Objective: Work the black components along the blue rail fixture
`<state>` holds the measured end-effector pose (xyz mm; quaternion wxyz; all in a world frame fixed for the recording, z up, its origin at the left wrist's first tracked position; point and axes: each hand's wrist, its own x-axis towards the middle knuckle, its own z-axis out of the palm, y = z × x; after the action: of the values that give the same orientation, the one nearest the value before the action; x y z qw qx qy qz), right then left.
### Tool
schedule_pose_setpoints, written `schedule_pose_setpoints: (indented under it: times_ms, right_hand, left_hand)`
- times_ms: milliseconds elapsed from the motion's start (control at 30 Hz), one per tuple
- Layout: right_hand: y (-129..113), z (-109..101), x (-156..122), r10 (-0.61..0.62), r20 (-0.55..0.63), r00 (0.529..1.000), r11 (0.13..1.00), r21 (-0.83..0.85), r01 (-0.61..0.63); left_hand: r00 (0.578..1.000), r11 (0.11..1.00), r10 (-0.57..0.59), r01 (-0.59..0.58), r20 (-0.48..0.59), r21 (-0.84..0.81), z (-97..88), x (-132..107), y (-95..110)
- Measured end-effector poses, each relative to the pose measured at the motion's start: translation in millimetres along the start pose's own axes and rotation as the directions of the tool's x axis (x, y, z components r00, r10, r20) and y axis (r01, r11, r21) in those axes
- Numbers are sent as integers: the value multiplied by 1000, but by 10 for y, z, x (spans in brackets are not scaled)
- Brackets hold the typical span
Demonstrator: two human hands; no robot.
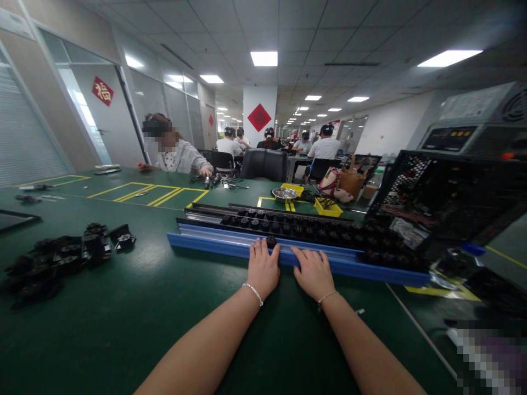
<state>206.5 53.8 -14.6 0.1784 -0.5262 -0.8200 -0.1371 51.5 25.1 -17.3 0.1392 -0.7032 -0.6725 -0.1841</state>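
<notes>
My left hand (263, 266) rests on a long blue rail (214, 246), its fingers stretched out over the near edge. A small round black part (271, 241) sits at its fingertips, between two of the fingers, and appears to touch them. Beside it, my right hand (315, 272) lies on the same rail with fingers spread and holds nothing visible. A pale channel runs along the rail's length, and several black parts (385, 258) fill its right end. Right behind stand dark rails (206, 211) holding rows of similar black parts (284, 226).
A loose heap of black parts (61, 255) lies left on the green table (164, 329). An open computer case (453, 197) and a clear bottle (455, 266) stand right. Behind are a metal bowl (284, 193) and a yellow tray (328, 208). A person (177, 156) sits across.
</notes>
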Motion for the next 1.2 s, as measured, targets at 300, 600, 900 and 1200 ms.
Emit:
schedule_pose_setpoints:
  times_ms: [300, 600, 900, 1200]
  right_hand:
    - [-7, 0, 5, 2, 5, 1000, 1000, -2, -2]
    - [3, 0, -1, -2, -10, 1000, 1000, 8, 3]
    - [-1, -1, -1, -1, -6, 1000, 1000, -8, 1]
    - [0, -3, -1, -2, -7, 1000, 1000, 4, 2]
  left_hand:
    - [1000, 1000, -22, 22, 6, -20, -16, 29, -42]
    - [999, 999, -37, 37, -17, -23, -3, 24, -63]
    - [999, 999, -45, 45, -14, -12, -9, 20, -63]
    - [998, 998, -64, 64, 9, -5, -23, 18, -87]
